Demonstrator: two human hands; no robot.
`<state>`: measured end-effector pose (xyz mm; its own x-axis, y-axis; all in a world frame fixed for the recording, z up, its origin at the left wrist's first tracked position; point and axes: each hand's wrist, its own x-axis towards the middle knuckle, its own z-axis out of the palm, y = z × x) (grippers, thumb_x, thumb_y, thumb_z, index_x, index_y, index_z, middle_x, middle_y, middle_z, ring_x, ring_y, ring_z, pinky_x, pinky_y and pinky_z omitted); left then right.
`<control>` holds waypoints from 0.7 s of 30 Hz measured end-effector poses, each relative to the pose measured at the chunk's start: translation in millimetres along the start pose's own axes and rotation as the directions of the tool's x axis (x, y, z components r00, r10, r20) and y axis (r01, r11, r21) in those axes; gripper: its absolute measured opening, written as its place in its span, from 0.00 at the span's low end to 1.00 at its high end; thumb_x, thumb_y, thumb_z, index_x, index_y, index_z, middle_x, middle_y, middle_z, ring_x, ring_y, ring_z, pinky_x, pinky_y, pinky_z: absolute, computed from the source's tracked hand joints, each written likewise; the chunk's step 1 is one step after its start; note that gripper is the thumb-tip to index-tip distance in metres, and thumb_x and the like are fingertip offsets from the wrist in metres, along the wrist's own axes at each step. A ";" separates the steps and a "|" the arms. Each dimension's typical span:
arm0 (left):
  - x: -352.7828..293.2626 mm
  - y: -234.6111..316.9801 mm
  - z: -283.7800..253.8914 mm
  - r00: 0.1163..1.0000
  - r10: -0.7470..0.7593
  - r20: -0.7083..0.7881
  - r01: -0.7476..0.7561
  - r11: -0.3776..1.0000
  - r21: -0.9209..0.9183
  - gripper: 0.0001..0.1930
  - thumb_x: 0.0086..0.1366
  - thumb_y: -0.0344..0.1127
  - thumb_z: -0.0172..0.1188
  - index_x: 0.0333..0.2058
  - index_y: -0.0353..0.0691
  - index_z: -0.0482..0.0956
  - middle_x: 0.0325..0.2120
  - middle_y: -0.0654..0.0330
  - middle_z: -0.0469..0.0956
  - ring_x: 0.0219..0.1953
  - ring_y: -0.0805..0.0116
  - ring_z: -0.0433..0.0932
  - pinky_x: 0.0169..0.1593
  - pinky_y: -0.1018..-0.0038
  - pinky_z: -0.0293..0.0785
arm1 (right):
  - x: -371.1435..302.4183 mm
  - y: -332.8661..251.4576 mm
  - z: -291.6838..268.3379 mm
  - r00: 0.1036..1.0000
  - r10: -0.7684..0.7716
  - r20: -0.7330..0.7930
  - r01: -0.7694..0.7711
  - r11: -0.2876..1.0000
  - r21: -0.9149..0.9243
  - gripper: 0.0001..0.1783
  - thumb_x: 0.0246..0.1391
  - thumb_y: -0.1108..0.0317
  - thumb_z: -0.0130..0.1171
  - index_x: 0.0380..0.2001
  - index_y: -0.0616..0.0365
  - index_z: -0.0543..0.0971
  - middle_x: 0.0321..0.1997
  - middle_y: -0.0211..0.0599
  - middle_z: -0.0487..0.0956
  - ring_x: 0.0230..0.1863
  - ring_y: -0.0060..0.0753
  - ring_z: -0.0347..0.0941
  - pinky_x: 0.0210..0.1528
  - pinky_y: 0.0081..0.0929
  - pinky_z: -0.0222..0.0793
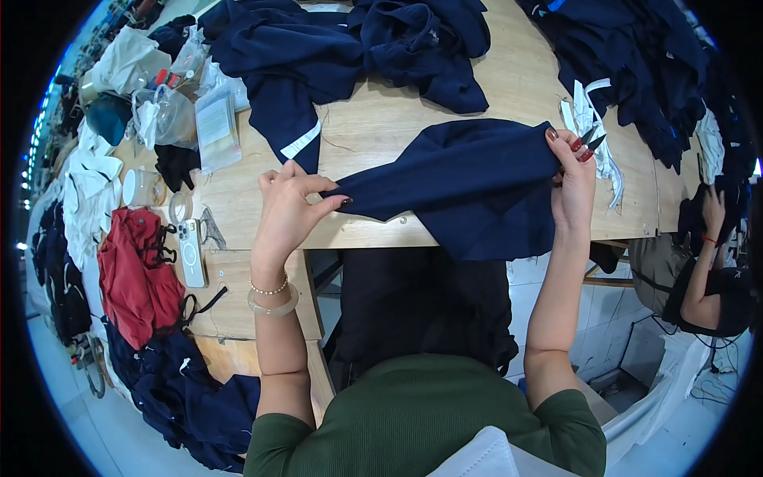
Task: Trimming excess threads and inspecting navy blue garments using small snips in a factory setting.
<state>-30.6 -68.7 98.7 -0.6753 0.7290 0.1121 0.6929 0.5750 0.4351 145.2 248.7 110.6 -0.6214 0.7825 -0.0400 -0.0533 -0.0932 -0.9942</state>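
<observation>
A length of navy fabric point(477, 171) is stretched between two bare hands over the near edge of a wooden worktop point(373, 119).

The left hand point(290, 203) pinches the cloth's narrow left end between thumb and fingertips; the right hand point(574, 175) grips its far right corner – and also holds small snips point(596, 141), their dark blades pointing out past the fingers. The fabric's wider right part droops over the near edge. Beyond it, at the far side, lies a heap of navy garments point(302, 48), with white strips point(586, 111) just beside the right hand. To the left sit a phone point(191, 253), a red cloth item point(141, 274) and a clear plastic pouch point(217, 131) – at far right, another person's hand point(713, 213) rests near dark cloth.
</observation>
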 end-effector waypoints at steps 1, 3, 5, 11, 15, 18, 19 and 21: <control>0.2 -2.5 1.7 1.000 -0.007 -0.009 0.007 1.000 -0.027 0.13 0.49 0.46 0.72 0.27 0.43 0.86 0.18 0.64 0.76 0.32 0.68 0.67 0.45 0.68 0.54 | -0.8 -0.5 0.1 1.000 0.019 -0.009 -0.019 1.000 -0.011 0.06 0.54 0.66 0.65 0.28 0.54 0.79 0.21 0.14 0.71 0.20 0.05 0.57 0.22 0.10 0.44; 0.4 -2.3 1.6 1.000 -0.003 -0.013 0.002 0.998 -0.057 0.12 0.50 0.45 0.71 0.28 0.43 0.86 0.19 0.65 0.77 0.32 0.68 0.66 0.46 0.68 0.54 | -1.3 -0.1 -0.6 0.999 0.038 -0.023 -0.038 0.999 -0.022 0.06 0.53 0.65 0.65 0.27 0.53 0.79 0.20 0.13 0.71 0.20 0.05 0.57 0.22 0.10 0.45; -0.7 -3.6 1.9 1.000 0.003 -0.016 -0.004 0.996 -0.088 0.12 0.51 0.45 0.71 0.28 0.44 0.86 0.20 0.66 0.77 0.31 0.68 0.66 0.46 0.68 0.54 | -1.8 1.1 -2.0 0.998 0.054 0.012 -0.054 0.998 -0.017 0.06 0.54 0.65 0.65 0.28 0.53 0.80 0.20 0.12 0.71 0.20 0.04 0.57 0.22 0.10 0.44; 9.1 32.1 11.7 0.996 0.026 0.085 -0.020 0.997 -0.076 0.16 0.51 0.39 0.70 0.39 0.44 0.83 0.35 0.65 0.80 0.40 0.66 0.71 0.49 0.68 0.57 | -11.2 6.1 9.6 0.978 0.108 0.179 -0.115 0.993 0.027 0.06 0.54 0.65 0.63 0.30 0.56 0.81 0.25 0.16 0.77 0.23 0.04 0.64 0.23 0.08 0.49; 36.2 78.1 36.6 0.984 0.156 -0.083 -0.174 0.769 -0.616 0.15 0.55 0.31 0.65 0.43 0.38 0.80 0.40 0.59 0.80 0.47 0.64 0.76 0.45 0.75 0.69 | -17.8 -2.4 25.4 0.950 0.125 0.288 -0.143 0.989 0.041 0.07 0.54 0.66 0.64 0.30 0.58 0.81 0.26 0.20 0.78 0.26 0.06 0.68 0.26 0.08 0.55; 53.6 108.4 45.1 0.995 0.094 0.030 -0.031 0.585 -0.810 0.11 0.60 0.28 0.63 0.42 0.35 0.79 0.39 0.61 0.80 0.43 0.73 0.77 0.43 0.79 0.69 | -17.4 -6.5 29.9 0.918 0.139 0.372 -0.162 0.986 0.031 0.07 0.53 0.66 0.65 0.31 0.59 0.81 0.26 0.20 0.78 0.26 0.07 0.68 0.26 0.08 0.56; 55.7 109.8 47.9 0.995 0.094 0.030 -0.031 0.588 -0.808 0.11 0.60 0.28 0.63 0.42 0.35 0.79 0.39 0.61 0.80 0.43 0.73 0.77 0.43 0.79 0.69 | -16.4 -8.1 30.0 0.918 0.137 0.373 -0.161 0.986 0.034 0.07 0.53 0.66 0.65 0.31 0.59 0.81 0.26 0.20 0.78 0.26 0.07 0.68 0.26 0.08 0.56; 58.0 111.5 52.3 0.990 0.040 0.133 0.101 0.450 -0.887 0.08 0.61 0.27 0.62 0.40 0.35 0.80 0.35 0.64 0.79 0.36 0.79 0.76 0.35 0.85 0.66 | -13.8 -9.9 28.7 0.897 0.174 0.405 -0.171 0.984 -0.044 0.08 0.53 0.67 0.65 0.31 0.59 0.81 0.26 0.21 0.78 0.26 0.08 0.68 0.27 0.09 0.58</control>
<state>20.7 57.1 107.0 -0.6070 0.7946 0.0095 0.0193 0.0028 0.9998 131.9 221.1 123.9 -0.8837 0.4366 -0.1687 0.0882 -0.1986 -0.9761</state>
